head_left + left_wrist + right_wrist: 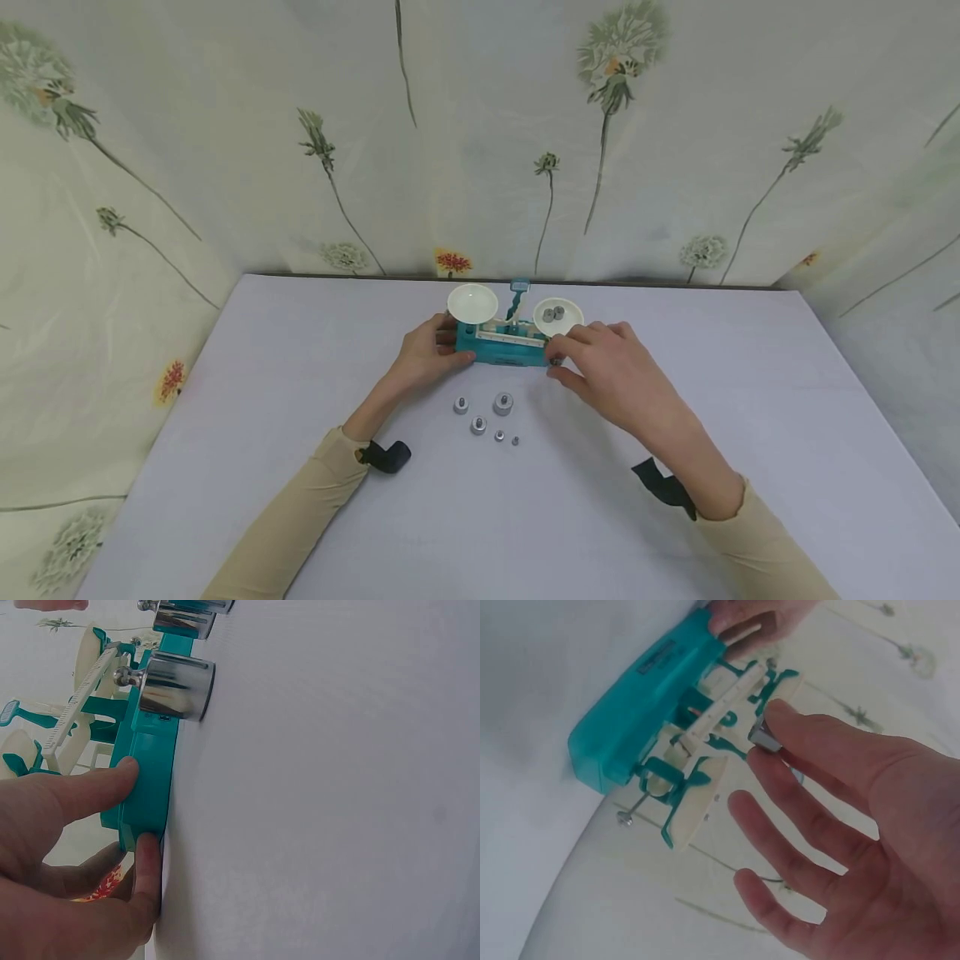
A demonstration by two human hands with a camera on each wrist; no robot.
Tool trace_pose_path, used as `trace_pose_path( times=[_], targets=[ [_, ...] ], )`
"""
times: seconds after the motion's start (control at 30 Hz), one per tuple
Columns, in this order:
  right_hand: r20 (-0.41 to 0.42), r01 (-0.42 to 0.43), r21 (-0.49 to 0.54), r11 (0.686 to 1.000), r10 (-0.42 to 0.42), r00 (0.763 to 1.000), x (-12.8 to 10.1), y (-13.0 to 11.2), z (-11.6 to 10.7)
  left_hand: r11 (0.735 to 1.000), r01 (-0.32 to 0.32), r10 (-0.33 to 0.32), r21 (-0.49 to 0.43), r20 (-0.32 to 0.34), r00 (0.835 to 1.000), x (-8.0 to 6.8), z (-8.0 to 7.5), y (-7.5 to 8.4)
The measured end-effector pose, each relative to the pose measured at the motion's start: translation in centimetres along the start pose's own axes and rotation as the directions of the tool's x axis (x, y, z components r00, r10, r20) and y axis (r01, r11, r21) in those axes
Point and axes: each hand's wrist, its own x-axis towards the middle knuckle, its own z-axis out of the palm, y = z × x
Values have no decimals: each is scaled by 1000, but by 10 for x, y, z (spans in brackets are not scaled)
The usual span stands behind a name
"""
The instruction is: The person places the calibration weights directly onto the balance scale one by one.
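Observation:
A teal balance scale (pixel 510 353) with two white pans stands near the far edge of the table. My left hand (pixel 427 357) grips the left end of its base, thumb in front; the left wrist view shows the fingers around the end. The left pan (pixel 472 303) bears nothing, while two small metal weights (pixel 554 314) sit in the right pan (pixel 572 323). Beside the scale's right end is my right hand (pixel 618 375). Between its thumb and index finger it pinches a small metal weight (pixel 764 738), with the other fingers spread.
Several knobbed metal weights (pixel 503 405) of different sizes stand on the white tabletop (pixel 450 533) in front of the scale. Behind the table's far edge hangs a flower-patterned cloth (pixel 480 167). A black strap is on each wrist.

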Motion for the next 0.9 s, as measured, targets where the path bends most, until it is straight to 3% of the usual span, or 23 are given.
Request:
trace_pose_path(
  times=[0.33,0.9],
  targets=[
    [-75,-11,13,1000,12,997,7,8,-5,1000,5,-5,14,2,1000,1,1,-2],
    [-91,-39,23,999,40,995,20,19,0,1000,13,-13,4,2,1000,0,-1,0]
  ],
)
